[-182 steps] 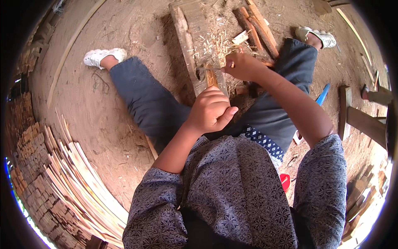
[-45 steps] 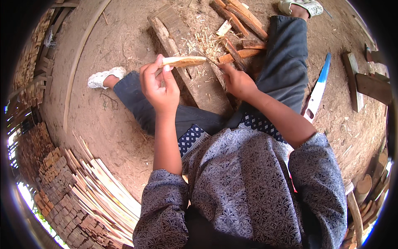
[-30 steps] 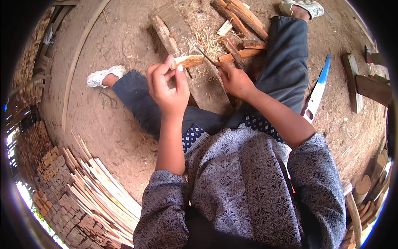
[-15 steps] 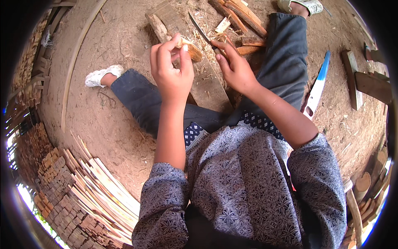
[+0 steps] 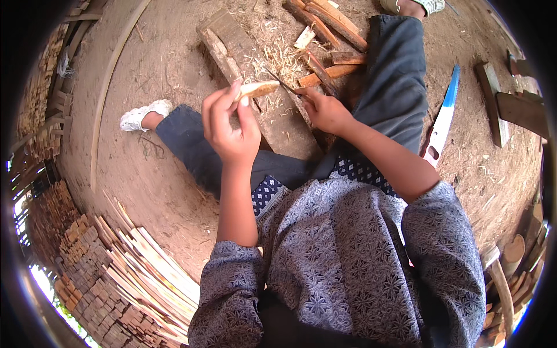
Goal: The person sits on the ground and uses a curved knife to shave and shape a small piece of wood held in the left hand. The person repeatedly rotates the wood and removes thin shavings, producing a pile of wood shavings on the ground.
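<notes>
Between the thumb and fingers of my left hand (image 5: 231, 124) is a small pale piece of wood (image 5: 259, 89), its free end pointing right. My right hand (image 5: 328, 112) is closed round the handle of a knife. The dark knife blade (image 5: 281, 82) slants up and left from that hand, close to the wood's right end; whether they touch I cannot tell. Beneath both hands lies a thick wooden board (image 5: 287, 132) on the ground between my legs, with curled wood shavings (image 5: 277, 57) scattered over and beside it.
Several reddish-brown wood pieces (image 5: 342, 30) lie beyond the board. A handsaw (image 5: 444, 116) with a blue-tipped blade rests right of my right leg. Wooden blocks (image 5: 492, 107) stand farther right. Long pale strips (image 5: 154, 269) and stacked small blocks (image 5: 93, 278) are at lower left.
The wood piece has turned, with its free end now pointing right instead of down-right. My left hand has dropped slightly, and the right hand and knife have shifted lower, the blade nearing the wood.
</notes>
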{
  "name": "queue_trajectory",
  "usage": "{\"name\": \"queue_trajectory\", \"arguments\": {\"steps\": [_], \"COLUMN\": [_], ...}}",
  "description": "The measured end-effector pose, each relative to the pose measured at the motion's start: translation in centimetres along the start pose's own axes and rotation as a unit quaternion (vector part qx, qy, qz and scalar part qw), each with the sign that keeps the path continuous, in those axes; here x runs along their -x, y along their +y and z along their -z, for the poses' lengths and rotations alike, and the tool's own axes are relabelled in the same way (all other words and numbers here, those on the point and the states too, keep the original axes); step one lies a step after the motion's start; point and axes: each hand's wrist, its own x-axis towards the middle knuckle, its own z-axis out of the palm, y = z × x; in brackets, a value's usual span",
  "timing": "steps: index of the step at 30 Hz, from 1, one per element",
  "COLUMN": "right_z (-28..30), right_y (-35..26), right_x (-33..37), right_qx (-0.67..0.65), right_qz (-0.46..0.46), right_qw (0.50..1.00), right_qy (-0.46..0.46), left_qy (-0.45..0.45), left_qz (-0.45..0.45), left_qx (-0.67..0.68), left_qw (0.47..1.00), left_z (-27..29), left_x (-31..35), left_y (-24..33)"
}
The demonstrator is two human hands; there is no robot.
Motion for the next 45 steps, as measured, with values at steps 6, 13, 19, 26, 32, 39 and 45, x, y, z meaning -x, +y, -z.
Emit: {"name": "queue_trajectory", "arguments": {"steps": [6, 13, 19, 26, 32, 39, 45], "right_z": [1.7, 1.6, 6.9, 7.8, 6.9, 6.2, 7.4], "right_y": [0.1, -2.6, -9.7, -12.5, -10.5, -10.7, -13.0], "right_x": [0.3, 1.9, 4.9, 7.4, 5.8, 6.0, 6.6], "right_qx": [-0.136, -0.135, -0.163, -0.197, -0.134, -0.138, -0.224], "right_qz": [-0.075, 0.062, 0.054, 0.164, 0.119, 0.143, 0.139], "right_qw": [0.987, 0.988, 0.985, 0.962, 0.982, 0.979, 0.957], "right_qy": [0.029, 0.033, -0.019, 0.095, 0.052, 0.051, 0.120], "left_qy": [-0.122, -0.113, -0.067, -0.029, -0.035, 0.004, -0.004], "left_qz": [-0.053, -0.050, -0.027, -0.048, -0.081, -0.082, -0.096], "left_qx": [-0.016, -0.071, -0.052, -0.023, -0.055, -0.043, -0.087], "left_qw": [0.991, 0.990, 0.996, 0.998, 0.995, 0.996, 0.992], "left_z": [4.7, 4.8, 4.5, 3.0, 2.9, 2.0, 2.4], "left_x": [-0.5, -1.6, -1.0, 0.0, -0.3, -0.7, -0.6], "left_y": [-0.9, -1.4, -0.7, -1.3, -0.8, 0.8, 0.0]}}
